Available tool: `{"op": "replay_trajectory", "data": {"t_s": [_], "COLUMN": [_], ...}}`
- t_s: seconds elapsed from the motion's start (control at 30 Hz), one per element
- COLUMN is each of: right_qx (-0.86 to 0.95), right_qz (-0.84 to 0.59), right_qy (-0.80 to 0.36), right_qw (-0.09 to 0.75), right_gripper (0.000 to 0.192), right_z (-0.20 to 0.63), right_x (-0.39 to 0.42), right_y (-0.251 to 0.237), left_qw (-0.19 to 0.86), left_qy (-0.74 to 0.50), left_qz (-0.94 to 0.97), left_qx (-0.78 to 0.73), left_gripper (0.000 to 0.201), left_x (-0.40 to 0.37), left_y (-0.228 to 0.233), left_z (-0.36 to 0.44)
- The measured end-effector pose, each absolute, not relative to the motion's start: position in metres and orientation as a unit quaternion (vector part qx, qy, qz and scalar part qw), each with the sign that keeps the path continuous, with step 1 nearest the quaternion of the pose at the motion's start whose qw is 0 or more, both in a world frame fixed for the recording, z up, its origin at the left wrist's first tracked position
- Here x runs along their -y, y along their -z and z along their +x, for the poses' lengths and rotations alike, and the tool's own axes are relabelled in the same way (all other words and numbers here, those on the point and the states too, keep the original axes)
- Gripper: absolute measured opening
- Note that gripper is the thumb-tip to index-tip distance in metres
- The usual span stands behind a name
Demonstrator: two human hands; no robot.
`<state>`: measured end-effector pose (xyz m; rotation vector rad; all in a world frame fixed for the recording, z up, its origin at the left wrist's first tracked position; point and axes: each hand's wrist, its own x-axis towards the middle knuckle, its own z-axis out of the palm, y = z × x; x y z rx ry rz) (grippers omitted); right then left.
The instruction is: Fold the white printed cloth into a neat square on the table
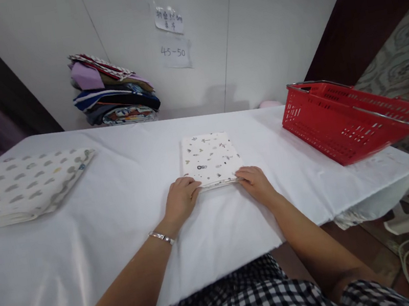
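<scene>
Nearest is a black-and-white checked shirt [259,304], with both bare forearms reaching out over a table [140,168] covered in white cloth. The left wrist wears a silver bracelet [161,237]. The left hand [183,196] has its fingers closed together at the near left corner of a folded cloth [210,154], thumb against the edge; the right hand [256,182] pinches the near right corner in much the same way, with little gap between thumb and fingers. That cloth (white, with small scattered drawings) lies flat on the table, its layered edge toward the person. Well to the left lies a larger folded cloth [27,188] with grey shapes. On the right, a red basket [325,128] stands by the table's end. At the far side, a pile of fabrics [117,92] rests near the wall [265,24], where two paper notes [176,54] hang, the lower reading "45-50".
</scene>
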<state>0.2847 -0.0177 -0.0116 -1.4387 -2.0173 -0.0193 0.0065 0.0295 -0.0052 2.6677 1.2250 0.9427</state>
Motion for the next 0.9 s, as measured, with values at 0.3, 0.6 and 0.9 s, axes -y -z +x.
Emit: {"op": "replay_trajectory", "data": {"t_s": [0.3, 0.6, 0.9], "right_qx": [0.797, 0.822, 0.821], "right_qz": [-0.54, -0.515, -0.516], "right_qy": [0.023, 0.031, 0.014], "right_qw": [0.268, 0.24, 0.242], "right_gripper": [0.027, 0.034, 0.037], "right_z": [0.292, 0.303, 0.3], "right_x": [0.015, 0.011, 0.013], "right_y": [0.013, 0.02, 0.022], "left_qw": [0.015, 0.072, 0.162], "left_qy": [-0.281, -0.239, -0.297], "left_qz": [0.861, 0.82, 0.773], "left_qx": [-0.423, -0.516, -0.536], "left_gripper": [0.022, 0.025, 0.024], "left_x": [-0.026, -0.017, -0.013], "left_y": [0.001, -0.007, -0.002], "left_z": [0.002, -0.009, -0.009]}}
